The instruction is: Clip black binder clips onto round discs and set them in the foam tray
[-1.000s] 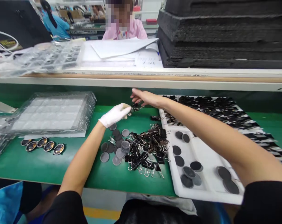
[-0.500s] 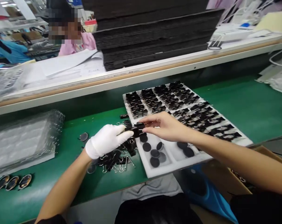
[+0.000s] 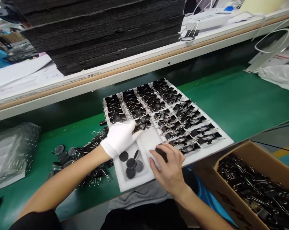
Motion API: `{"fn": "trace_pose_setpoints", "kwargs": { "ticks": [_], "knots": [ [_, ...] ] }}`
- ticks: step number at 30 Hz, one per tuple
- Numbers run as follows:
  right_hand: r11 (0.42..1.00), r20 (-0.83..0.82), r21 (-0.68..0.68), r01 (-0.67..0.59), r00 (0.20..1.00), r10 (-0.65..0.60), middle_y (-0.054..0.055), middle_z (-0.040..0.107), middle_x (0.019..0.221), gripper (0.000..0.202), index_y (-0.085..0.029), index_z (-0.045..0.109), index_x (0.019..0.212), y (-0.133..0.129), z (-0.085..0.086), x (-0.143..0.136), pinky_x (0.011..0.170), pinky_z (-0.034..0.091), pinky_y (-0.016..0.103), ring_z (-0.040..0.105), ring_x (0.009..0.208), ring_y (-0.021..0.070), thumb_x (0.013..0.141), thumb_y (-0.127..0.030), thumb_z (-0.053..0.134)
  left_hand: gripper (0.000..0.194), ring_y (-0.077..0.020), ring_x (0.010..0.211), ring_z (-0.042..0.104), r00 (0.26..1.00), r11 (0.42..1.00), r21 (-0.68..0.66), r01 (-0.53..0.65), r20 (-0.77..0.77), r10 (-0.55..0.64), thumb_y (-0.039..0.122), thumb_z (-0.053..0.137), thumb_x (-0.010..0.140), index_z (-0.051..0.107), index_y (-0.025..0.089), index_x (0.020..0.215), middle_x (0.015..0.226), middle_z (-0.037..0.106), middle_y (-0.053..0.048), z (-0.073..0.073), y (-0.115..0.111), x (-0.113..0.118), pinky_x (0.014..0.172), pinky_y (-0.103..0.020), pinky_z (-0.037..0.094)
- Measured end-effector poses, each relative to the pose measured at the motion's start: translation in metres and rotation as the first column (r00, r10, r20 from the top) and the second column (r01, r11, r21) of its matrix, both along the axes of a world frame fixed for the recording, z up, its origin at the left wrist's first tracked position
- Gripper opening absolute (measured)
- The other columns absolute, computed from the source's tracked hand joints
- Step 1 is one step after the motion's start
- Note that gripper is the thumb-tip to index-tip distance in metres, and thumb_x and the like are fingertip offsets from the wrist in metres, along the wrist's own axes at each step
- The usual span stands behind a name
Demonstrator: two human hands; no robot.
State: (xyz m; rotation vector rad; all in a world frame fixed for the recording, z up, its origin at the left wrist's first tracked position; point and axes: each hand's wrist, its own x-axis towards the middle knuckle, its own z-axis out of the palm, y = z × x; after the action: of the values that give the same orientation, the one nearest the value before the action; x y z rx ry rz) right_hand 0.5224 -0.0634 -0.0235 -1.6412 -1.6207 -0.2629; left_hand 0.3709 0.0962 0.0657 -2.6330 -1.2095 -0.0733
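"Starting at the lower left, what do you see?"

"A stack of clear moulded plastic trays (image 3: 12, 156) on a green tabletop (image 3: 218, 89), then loose round grey and black discs (image 3: 60, 150) beside a tangle of black clips with silver wire handles (image 3: 100, 174), partly behind the forearm"

"And the hands?"

"The white-gloved left hand (image 3: 121, 135) comes first, mid-frame, over the left part of a white foam tray with compartments (image 3: 125, 187). Its thumb and fingers point right, toward the rows of black clips seated in the tray (image 3: 146, 99); I cannot tell whether they grip one. Below it, a few flat dark discs (image 3: 130, 172) lie in the left front compartment"

"Then the bare one?"

"The bare right hand (image 3: 170, 166), lower centre, curves over the next compartment. A round black disc (image 3: 161, 152) shows right by its fingers, on the far side of the palm, its foreshortened long axis slanting from upper left to lower right. The thumb stands apart from the fingertips; whether they pinch it is hidden"

"Which hand is nearer that disc?"

"The right, plainly; the gloved one is well off to the upper left. Last, at lower right, a brown cardboard box (image 3: 230, 204) full of more black clips (image 3: 261, 188)"
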Motion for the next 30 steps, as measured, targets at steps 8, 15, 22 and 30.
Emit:
{"fn": "trace_pose_setpoints", "kwargs": {
  "ticks": [8, 15, 22, 30],
  "knots": [
    [1.0, -0.006, -0.009, -0.009, 1.0, 0.009, 0.011, 0.071, 0.121, 0.024, -0.031, 0.075, 0.108, 0.004, -0.013, -0.001, 0.096, 0.043, 0.057, 0.062, 0.124, 0.0379, 0.089, -0.025, 0.062, 0.047, -0.0279, 0.079, 0.067, 0.996, 1.0, 0.025, 0.002, -0.089, 0.0, 0.058, 0.038, 0.102, 0.062, 0.017, 0.103, 0.088, 0.069, -0.013, -0.015, -0.001, 0.03, 0.061, -0.036, 0.039],
    [0.994, 0.011, -0.109, 0.021, 1.0, -0.02, 0.014, 0.068, 0.13, 0.028, -0.029, 0.072, 0.115, 0.001, -0.004, -0.004, 0.096, 0.039, 0.061, 0.06, 0.124, 0.0404, 0.091, -0.025, 0.059, 0.042, -0.0311, 0.083, 0.066, 0.988, 0.993, 0.047, 0.106, -0.117, -0.1, 0.051, 0.041, 0.103, 0.064, 0.017, 0.098, 0.088, 0.067, -0.013, -0.014, 0.004, 0.017, 0.066, -0.041, 0.04],
    [0.96, 0.294, -0.28, -0.006, 0.951, 0.092, 0.01, 0.065, 0.14, 0.042, -0.027, 0.062, 0.134, -0.006, 0.013, 0.023, 0.087, 0.036, 0.06, 0.059, 0.117, 0.0413, 0.093, -0.022, 0.055, 0.045, -0.0301, 0.086, 0.066, 0.998, 0.992, 0.119, 0.035, 0.039, -0.04, 0.04, 0.027, 0.106, 0.065, 0.017, 0.105, 0.092, 0.068, -0.013, -0.002, 0.016, -0.001, 0.068, -0.04, 0.039],
    [0.933, 0.377, -0.281, -0.225, 0.868, 0.323, 0.011, 0.073, 0.11, 0.047, -0.035, 0.054, 0.138, 0.019, -0.004, 0.067, 0.066, 0.035, 0.048, 0.061, 0.099, 0.0367, 0.094, -0.023, 0.043, 0.044, -0.0256, 0.102, 0.069, 0.941, 0.947, 0.121, -0.297, 0.208, 0.268, 0.042, 0.031, 0.105, 0.068, 0.023, 0.12, 0.115, 0.073, -0.009, 0.043, 0.019, -0.144, 0.088, -0.037, 0.047]
  ]
}}
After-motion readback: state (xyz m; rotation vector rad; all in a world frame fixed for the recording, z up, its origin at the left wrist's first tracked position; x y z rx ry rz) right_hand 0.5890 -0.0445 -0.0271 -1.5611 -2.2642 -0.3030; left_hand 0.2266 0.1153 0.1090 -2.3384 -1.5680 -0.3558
